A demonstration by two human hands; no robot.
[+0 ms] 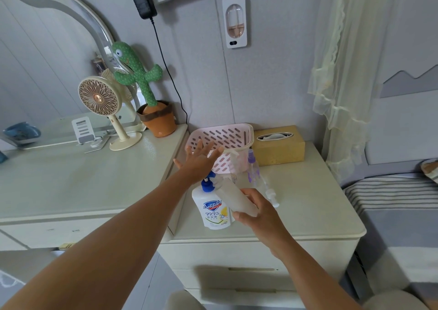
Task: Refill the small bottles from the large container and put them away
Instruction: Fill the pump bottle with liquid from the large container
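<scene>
Gripping a small frosted bottle, the right hand has its fingers curled around the lower end, with the bottle tilted so its top leans toward the big soap bottle. That large white container with the blue pump top stands just left of the right hand, touching or nearly touching the small bottle's neck; which one, I cannot tell. Out ahead, the left hand is spread wide and flat, fingers fanned, holding nothing, hovering just in front of the pink basket. Just beyond the right hand's fingers, a clear spray bottle with a purple nozzle stands beside the basket, and a white pump cap lies on the nightstand close by. Further right of the basket sits a yellow tissue box.

By my read, we are mid-task: one small bottle is in hand at the container, its cap apparently off, and nothing looks put away yet. The basket seems the likely home for the bottles, though that is a guess.

Hard to judge: how full the frosted bottle is, whether the loose cap belongs to it, and what the basket holds, since its inside is blocked by the left hand and its own wall.
</scene>
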